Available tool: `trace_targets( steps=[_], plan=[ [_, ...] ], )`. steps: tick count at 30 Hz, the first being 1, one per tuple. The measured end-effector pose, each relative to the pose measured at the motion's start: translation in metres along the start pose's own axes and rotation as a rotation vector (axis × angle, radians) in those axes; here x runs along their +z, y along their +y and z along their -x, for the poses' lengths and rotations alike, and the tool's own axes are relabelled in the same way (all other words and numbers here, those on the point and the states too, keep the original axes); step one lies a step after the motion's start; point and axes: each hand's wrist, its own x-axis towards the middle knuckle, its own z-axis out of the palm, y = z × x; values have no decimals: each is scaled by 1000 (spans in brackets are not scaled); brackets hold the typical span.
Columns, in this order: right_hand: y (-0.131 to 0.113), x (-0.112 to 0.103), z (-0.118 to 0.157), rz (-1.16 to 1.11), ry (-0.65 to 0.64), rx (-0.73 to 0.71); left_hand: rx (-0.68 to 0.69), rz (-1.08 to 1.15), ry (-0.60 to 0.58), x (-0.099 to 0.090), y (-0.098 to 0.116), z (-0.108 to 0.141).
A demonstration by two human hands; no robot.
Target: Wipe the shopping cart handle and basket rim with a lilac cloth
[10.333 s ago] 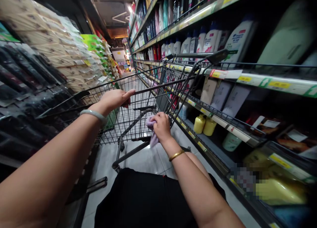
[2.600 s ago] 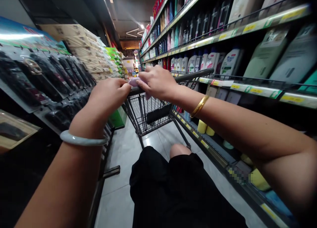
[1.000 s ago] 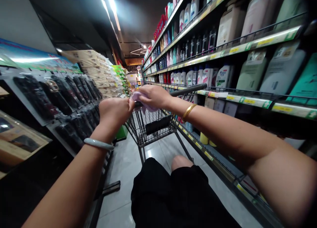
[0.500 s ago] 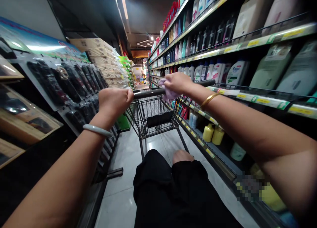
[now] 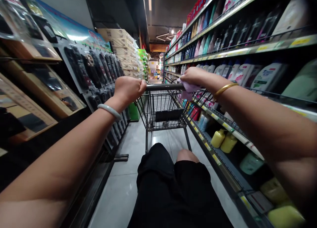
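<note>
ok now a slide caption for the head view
Left hand gripping the dark grey tubular handlebar of a black wire shopping cart, right hand holding a crumpled lilac cloth against the handlebar.

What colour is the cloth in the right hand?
Pale purple; the cloth shows best in the head view.

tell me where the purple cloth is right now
In the head view, the purple cloth is in the right hand, at the right part of the cart handle.

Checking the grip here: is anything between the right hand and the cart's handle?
Yes, the purple cloth, held in the right hand against the handle. Nothing visible separates the left hand from the handle.
</note>
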Motion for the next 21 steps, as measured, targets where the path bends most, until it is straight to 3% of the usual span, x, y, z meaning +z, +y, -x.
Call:
trace_targets(
  steps=[2,7,10,13,18,21],
  plan=[
    [-3,1,6,37,54,3,-21,1,-30,0,-4,-5],
    [-21,16,23,-4,263,-382,21,-77,-182,-13,-17,-12],
    [-13,17,15,-54,203,-299,54,-112,-122,-25,-8,-15],
    [-11,16,5,-48,164,-128,7,41,-101,-28,21,-29],
    [-5,16,2,-24,178,-288,17,191,-189,-9,69,-58],
    [27,7,-3,-16,119,-132,13,190,-252,2,78,-62]
  ],
)
